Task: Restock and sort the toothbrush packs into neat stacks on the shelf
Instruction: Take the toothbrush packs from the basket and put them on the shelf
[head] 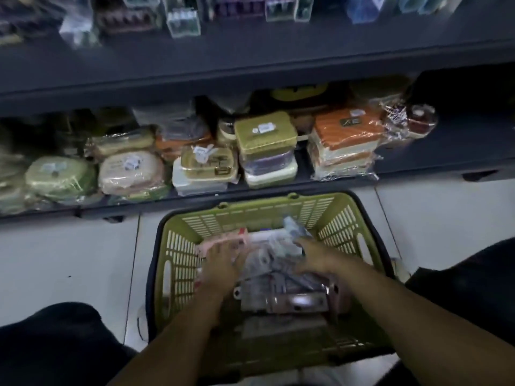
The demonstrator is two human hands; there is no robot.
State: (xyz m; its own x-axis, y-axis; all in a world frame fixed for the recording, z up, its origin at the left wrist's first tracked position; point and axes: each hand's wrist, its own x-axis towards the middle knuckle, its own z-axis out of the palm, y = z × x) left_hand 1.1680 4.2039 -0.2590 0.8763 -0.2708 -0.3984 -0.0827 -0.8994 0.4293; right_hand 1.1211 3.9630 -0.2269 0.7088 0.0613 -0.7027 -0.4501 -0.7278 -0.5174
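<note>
Head view: early stage, I judge. Toothbrush packs [281,288] in green basket [250,211] on floor; stacking on shelf [250,55] yet to do. Left grip [220,261], right grip [316,259] among packs; blurred, cannot tell if grasping.

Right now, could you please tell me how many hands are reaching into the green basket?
2. In the basket, the left hand is over the pink pack at left; the right hand is over the clear packs at right. Neither is hidden.
</note>
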